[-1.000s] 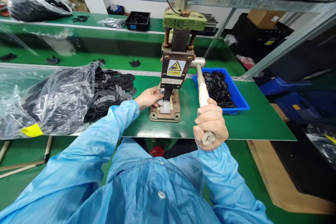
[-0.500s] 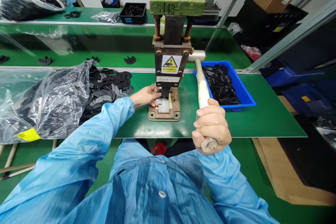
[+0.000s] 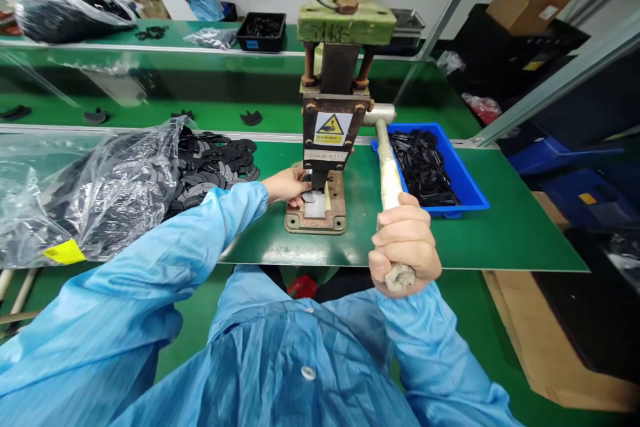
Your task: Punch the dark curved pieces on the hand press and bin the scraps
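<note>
Both hands are busy at a hand press: the right hand [image 3: 405, 243] is clamped in a fist around the near end of the lever [image 3: 387, 173], and the left hand [image 3: 287, 185] rests at the left side of the press base, fingers pinched together on a small flat piece [image 3: 309, 197] lying under the ram. Biggest of all is the green table [image 3: 490, 240] that carries everything. On its left side lies a large clear plastic bag [image 3: 95, 193] with a yellow label, and black curved parts [image 3: 215, 163] spill out of its mouth toward the press. Near the middle stands the press [image 3: 333, 113], upright, with a green head, a yellow warning sticker on its front and a rusty base plate [image 3: 316, 220]. Just right of it sits a blue tray [image 3: 467, 183] filled with black pieces. Its lever slants from the press head down toward the person, passing beside the tray's left wall.
</note>
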Action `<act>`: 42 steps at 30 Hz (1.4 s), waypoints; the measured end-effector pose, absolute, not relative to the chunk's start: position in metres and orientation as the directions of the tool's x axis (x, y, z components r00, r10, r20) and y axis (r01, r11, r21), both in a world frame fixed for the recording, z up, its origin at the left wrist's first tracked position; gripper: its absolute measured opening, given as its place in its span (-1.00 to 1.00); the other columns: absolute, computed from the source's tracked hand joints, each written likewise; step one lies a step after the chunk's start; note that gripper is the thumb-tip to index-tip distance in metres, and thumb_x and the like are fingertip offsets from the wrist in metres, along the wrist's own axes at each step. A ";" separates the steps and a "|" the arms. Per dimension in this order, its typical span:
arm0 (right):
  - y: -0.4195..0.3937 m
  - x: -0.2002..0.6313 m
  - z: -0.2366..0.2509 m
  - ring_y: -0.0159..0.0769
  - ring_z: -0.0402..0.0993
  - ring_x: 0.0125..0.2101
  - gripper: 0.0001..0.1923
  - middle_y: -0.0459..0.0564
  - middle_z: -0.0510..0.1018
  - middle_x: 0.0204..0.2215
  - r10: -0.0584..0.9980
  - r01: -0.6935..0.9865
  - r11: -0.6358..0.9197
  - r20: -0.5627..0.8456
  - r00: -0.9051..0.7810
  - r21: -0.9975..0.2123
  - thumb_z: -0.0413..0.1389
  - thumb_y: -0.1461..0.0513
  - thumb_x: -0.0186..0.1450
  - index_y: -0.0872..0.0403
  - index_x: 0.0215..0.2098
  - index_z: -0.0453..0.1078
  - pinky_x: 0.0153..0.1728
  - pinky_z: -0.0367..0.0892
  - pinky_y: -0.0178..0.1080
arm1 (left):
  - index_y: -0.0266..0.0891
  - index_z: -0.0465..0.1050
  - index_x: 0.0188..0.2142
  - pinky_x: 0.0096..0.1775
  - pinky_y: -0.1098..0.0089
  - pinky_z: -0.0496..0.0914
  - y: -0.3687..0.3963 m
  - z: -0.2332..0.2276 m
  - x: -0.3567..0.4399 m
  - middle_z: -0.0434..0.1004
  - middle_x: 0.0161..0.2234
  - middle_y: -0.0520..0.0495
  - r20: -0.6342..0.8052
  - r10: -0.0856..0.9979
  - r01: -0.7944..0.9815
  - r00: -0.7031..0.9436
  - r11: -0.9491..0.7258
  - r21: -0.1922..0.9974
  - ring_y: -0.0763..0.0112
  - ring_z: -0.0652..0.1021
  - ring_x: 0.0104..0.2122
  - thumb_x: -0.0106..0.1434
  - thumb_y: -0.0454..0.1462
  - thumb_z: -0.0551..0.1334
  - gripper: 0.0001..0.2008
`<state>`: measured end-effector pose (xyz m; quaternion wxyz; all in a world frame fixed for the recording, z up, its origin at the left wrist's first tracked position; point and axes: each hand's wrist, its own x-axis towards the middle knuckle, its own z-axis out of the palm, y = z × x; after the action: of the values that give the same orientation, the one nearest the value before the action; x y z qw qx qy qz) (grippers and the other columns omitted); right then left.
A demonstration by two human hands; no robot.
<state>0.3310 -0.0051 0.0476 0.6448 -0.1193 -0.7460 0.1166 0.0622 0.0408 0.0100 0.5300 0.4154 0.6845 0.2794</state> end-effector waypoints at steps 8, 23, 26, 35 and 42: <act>-0.007 0.332 0.052 -0.22 0.59 -0.19 -0.85 -0.19 0.54 -0.44 0.335 0.037 0.942 0.926 -0.173 -0.334 0.26 0.18 0.28 -0.06 -0.38 0.37 0.26 0.45 0.29 | -0.21 0.42 -0.16 -0.54 0.50 0.45 0.036 0.016 0.062 0.54 -0.55 0.04 -0.491 0.867 0.198 -0.082 0.497 0.845 0.42 0.58 -0.63 0.34 -0.20 0.47 -0.74; -0.002 0.332 0.053 -0.18 0.60 -0.23 -0.85 -0.16 0.56 -0.45 0.276 0.014 0.961 0.947 -0.162 -0.278 0.31 0.21 0.21 -0.04 -0.38 0.40 0.23 0.47 0.24 | -0.23 0.50 -0.05 -0.33 0.36 0.56 0.002 0.043 -0.015 0.70 -0.02 -0.26 -0.196 0.978 0.214 -0.077 0.208 0.955 0.33 0.70 -0.33 0.37 -0.03 0.40 -0.64; 0.000 0.330 0.052 -0.20 0.59 -0.25 -0.82 -0.17 0.55 -0.46 0.285 0.026 0.958 0.949 -0.136 -0.284 0.32 0.20 0.23 -0.03 -0.41 0.38 0.21 0.48 0.24 | -0.20 0.56 0.02 -0.11 0.32 0.57 -0.004 0.044 -0.074 0.72 -0.03 -0.16 -0.007 0.971 0.665 -0.240 0.169 0.728 0.29 0.69 -0.19 0.40 -0.10 0.33 -0.70; -0.001 0.325 0.051 -0.24 0.58 -0.28 -0.70 -0.20 0.53 -0.49 0.295 0.055 0.955 0.951 -0.094 -0.290 0.32 0.12 0.30 0.00 -0.46 0.33 0.16 0.51 0.26 | -0.08 0.53 0.28 0.25 0.21 0.37 -0.013 0.010 -0.116 0.60 0.25 -0.11 -0.290 0.953 0.996 0.083 -0.086 0.004 0.03 0.51 0.22 0.25 -0.15 0.36 -0.41; 0.000 0.326 0.050 -0.25 0.59 -0.29 -0.69 -0.20 0.53 -0.49 0.283 0.059 0.959 0.955 -0.087 -0.279 0.34 0.13 0.29 0.00 -0.47 0.33 0.17 0.52 0.25 | -0.05 0.60 0.20 0.20 0.22 0.39 0.003 0.008 -0.110 0.63 0.15 -0.15 -0.339 0.927 0.982 0.162 -0.186 -0.041 0.05 0.54 0.17 0.24 -0.17 0.38 -0.49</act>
<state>0.3263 0.0003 0.0503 0.6654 -0.1168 -0.7325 0.0842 -0.1101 0.0029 0.0081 0.0942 0.7563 0.6308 -0.1456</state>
